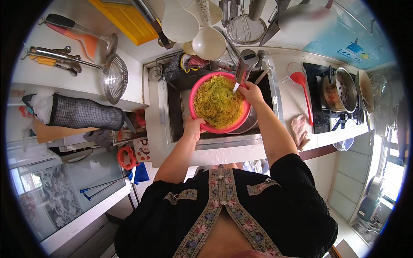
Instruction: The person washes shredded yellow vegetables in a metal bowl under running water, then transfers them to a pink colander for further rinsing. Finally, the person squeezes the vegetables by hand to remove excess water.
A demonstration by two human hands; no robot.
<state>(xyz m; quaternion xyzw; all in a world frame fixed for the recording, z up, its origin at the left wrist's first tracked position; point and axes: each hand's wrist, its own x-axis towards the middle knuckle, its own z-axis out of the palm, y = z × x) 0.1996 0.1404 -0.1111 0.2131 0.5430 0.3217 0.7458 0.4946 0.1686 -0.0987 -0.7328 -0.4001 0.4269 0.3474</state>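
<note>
A pink basin (192, 108) is held over the steel sink (174, 127), full of thin yellow-green strands (219, 103). Whether these are shredded vegetable or noodles, I cannot tell. My left hand (193, 127) grips the rim at the lower left, thumb on top. At the upper right, my right hand (252, 93) holds the opposite rim. The chrome faucet (246, 66) reaches over the basin right beside that hand. A see-through bowl (250, 124) shows partly beneath the basin, which hides the rest of it.
Ladles and a whisk (240, 29) hang low above the sink. On the right counter lie a red ladle (301, 85) and a pink cloth (300, 130), near a pot (340, 90) on the black stove (319, 121). A wire rack (167, 69) stands behind the sink.
</note>
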